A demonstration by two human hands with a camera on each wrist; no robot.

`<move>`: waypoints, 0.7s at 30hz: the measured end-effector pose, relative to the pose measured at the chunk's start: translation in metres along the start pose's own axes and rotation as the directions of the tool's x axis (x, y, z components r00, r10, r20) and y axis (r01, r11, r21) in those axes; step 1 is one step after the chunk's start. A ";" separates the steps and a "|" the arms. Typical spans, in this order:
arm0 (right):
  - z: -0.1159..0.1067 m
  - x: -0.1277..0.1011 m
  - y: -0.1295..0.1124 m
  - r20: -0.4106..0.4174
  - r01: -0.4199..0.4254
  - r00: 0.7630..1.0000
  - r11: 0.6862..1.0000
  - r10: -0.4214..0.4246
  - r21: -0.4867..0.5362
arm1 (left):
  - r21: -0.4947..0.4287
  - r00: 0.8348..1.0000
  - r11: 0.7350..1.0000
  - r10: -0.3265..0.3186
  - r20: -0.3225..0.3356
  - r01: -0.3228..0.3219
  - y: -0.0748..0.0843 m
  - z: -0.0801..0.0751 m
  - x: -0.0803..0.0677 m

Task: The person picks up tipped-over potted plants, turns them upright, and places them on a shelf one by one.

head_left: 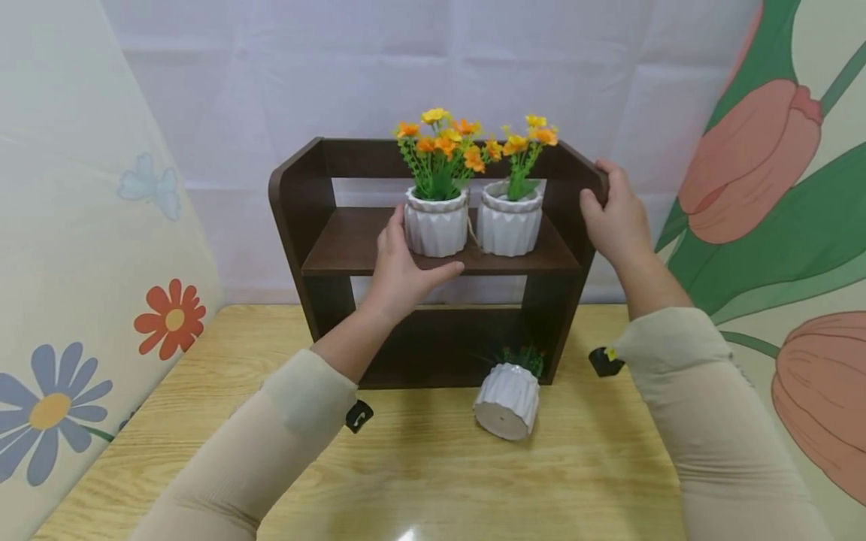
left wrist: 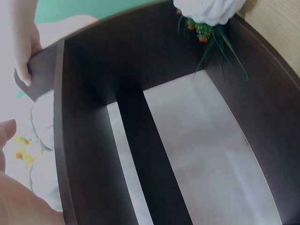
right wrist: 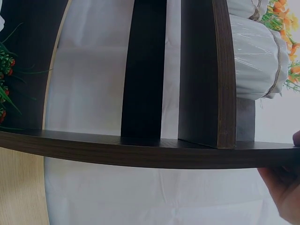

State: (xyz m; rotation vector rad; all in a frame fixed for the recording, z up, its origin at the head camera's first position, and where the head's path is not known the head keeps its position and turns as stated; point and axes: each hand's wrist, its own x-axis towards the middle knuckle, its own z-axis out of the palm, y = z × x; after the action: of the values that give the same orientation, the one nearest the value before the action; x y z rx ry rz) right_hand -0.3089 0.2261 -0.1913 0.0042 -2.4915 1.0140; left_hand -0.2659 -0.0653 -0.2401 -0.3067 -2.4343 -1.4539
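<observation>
A dark brown two-tier shelf [head_left: 433, 272] stands on the table. Two white fluted pots with orange and yellow flowers sit on its upper board: the left pot [head_left: 436, 223] and the right pot [head_left: 509, 222]. My left hand [head_left: 401, 272] is at the left pot, fingers straight along its left side and thumb stretched across the board's front edge. With my right hand [head_left: 619, 218] I grip the shelf's right side panel near the top, thumb inside and fingers outside. A third white pot [head_left: 509, 398] lies tipped at the lower right, base facing me, its red-dotted greenery towards the shelf.
The wooden table [head_left: 433, 481] extends in front of the shelf. A small black pot with a yellow flower [head_left: 607, 361] is beside my right sleeve, and a small black object [head_left: 358, 415] by my left sleeve. A white cloth [head_left: 433, 68] hangs behind; painted walls flank the table.
</observation>
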 end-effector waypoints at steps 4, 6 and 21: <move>0.000 0.000 0.000 0.004 -0.001 1.000 1.000 0.001 0.004 | 0.019 1.000 1.000 0.015 0.027 -0.016 0.002 0.006 -0.014; 0.000 0.000 0.001 -0.008 0.017 1.000 1.000 -0.017 -0.001 | 0.032 0.998 0.999 0.039 0.041 -0.040 0.003 0.010 -0.022; 0.001 -0.002 0.002 -0.037 0.052 0.998 0.999 -0.053 -0.015 | 0.043 0.978 0.994 0.086 0.189 -0.096 -0.009 0.054 -0.071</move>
State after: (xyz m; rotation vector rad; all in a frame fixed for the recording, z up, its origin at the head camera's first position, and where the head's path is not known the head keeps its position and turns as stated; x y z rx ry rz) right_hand -0.3080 0.2268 -0.1935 0.0457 -2.4510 0.9663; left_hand -0.2099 -0.0243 -0.2968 -0.5588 -2.5613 -1.3762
